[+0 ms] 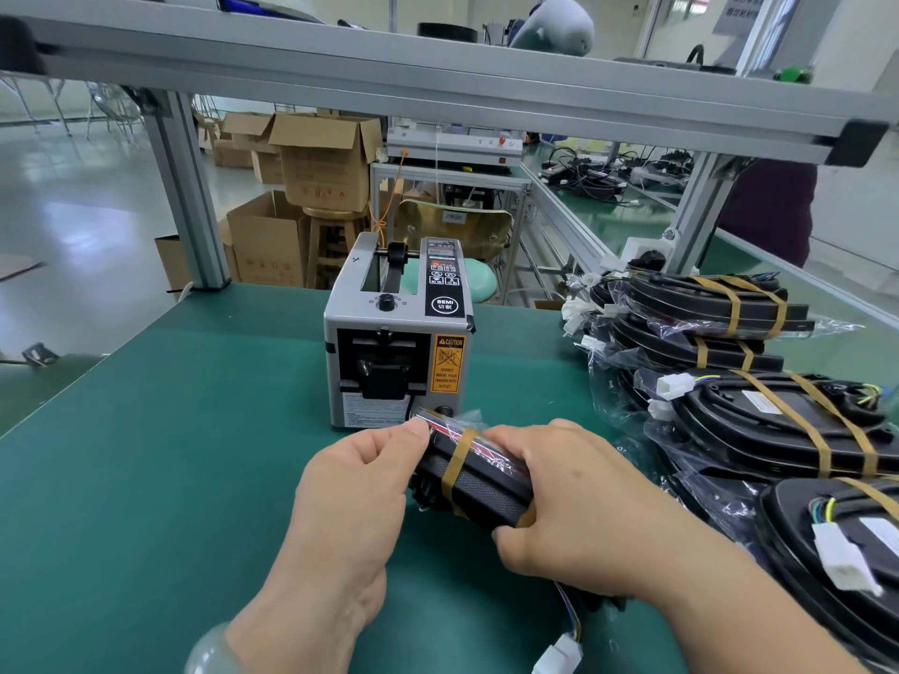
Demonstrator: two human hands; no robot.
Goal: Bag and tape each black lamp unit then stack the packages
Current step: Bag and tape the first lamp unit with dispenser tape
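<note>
A black lamp unit [479, 486] in a clear plastic bag stands on edge above the green mat, just in front of the tape dispenser [396, 333]. A brown tape strip [455, 467] wraps around it. My left hand [357, 484] pinches the bag's left end at the top. My right hand [566, 498] grips the unit's right side. Its wires and white connector [559, 656] hang below my right wrist. Bagged, taped lamp units [778, 430] lie stacked at the right.
The green mat [146, 479] covers the bench. An aluminium frame post [187, 197] stands at the back left, with a crossbar overhead. Cardboard boxes [311, 167] and a stool sit beyond the bench. A person in dark clothing [766, 211] stands at the far right.
</note>
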